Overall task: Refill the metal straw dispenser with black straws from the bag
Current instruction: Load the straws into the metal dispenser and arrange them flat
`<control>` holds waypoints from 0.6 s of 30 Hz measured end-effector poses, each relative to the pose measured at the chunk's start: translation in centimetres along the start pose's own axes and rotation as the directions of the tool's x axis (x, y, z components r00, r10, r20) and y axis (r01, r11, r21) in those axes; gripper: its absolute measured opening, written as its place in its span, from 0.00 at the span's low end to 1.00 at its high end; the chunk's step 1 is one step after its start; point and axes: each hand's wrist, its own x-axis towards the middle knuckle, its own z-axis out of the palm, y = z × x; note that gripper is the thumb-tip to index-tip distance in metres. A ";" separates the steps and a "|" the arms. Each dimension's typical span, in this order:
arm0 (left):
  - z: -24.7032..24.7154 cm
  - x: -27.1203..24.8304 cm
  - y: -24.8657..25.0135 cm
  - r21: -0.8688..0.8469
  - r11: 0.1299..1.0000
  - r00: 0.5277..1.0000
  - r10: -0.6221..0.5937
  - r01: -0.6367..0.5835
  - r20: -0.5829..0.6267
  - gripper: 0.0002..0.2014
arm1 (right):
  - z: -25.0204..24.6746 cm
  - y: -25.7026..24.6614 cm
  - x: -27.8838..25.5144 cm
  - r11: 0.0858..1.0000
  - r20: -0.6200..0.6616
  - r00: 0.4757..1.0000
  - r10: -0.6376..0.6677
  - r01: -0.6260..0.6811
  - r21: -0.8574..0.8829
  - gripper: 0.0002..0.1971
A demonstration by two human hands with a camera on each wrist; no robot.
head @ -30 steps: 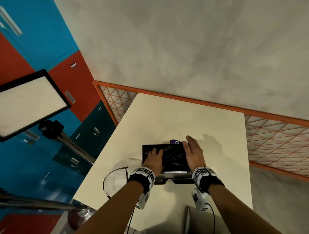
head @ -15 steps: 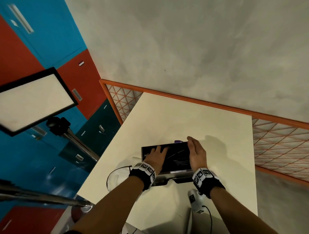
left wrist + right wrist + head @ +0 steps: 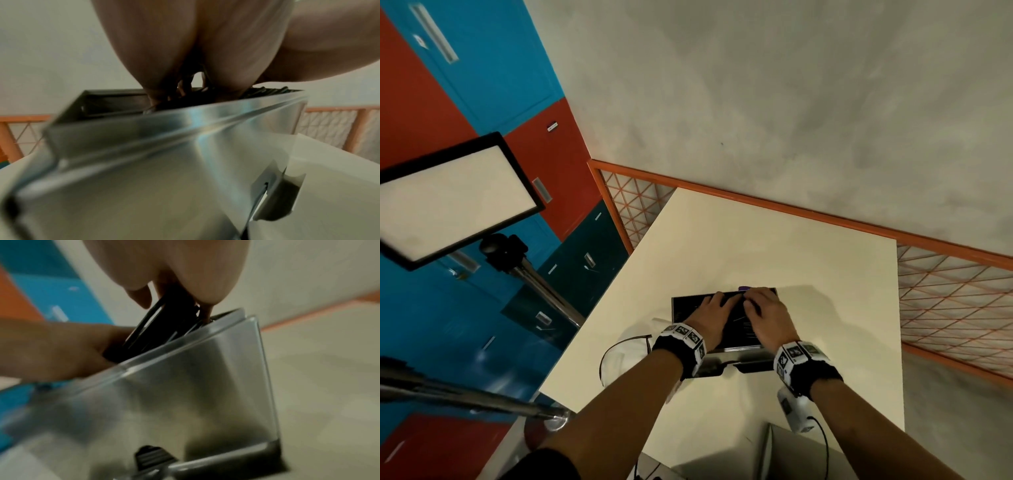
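The metal straw dispenser (image 3: pixel 681 308) stands open-topped on the cream table (image 3: pixel 756 240), with black straws (image 3: pixel 743 325) lying inside. Both hands are in its top. My left hand (image 3: pixel 717 303) lies over the straws with fingers stretched toward the right. In the left wrist view its fingertips (image 3: pixel 183 87) dip among the straws (image 3: pixel 265 91) behind the steel wall (image 3: pixel 185 146). My right hand (image 3: pixel 755 301) curls its fingers round a bunch of black straws (image 3: pixel 164 321) at the box's right end (image 3: pixel 205 378). The clear plastic bag (image 3: pixel 633 346) lies left of the dispenser.
A small purple object (image 3: pixel 743 288) peeks from behind the dispenser. A lit panel (image 3: pixel 448 198) on a stand leans in at the left. An orange mesh railing (image 3: pixel 945 308) borders the table's far and right sides. A grey object (image 3: pixel 791 455) sits at the near edge.
My hands have drawn closer together toward the dispenser's right half. The right hand went from lying along the right edge to curling its fingers round straws.
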 end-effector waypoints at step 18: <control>4.4 -1.4 -1.1 0.096 0.989 0.984 -0.093 0.109 -0.153 0.59 | 1.1 -0.4 -1.6 0.668 0.348 0.922 -0.168 0.366 -0.648 0.24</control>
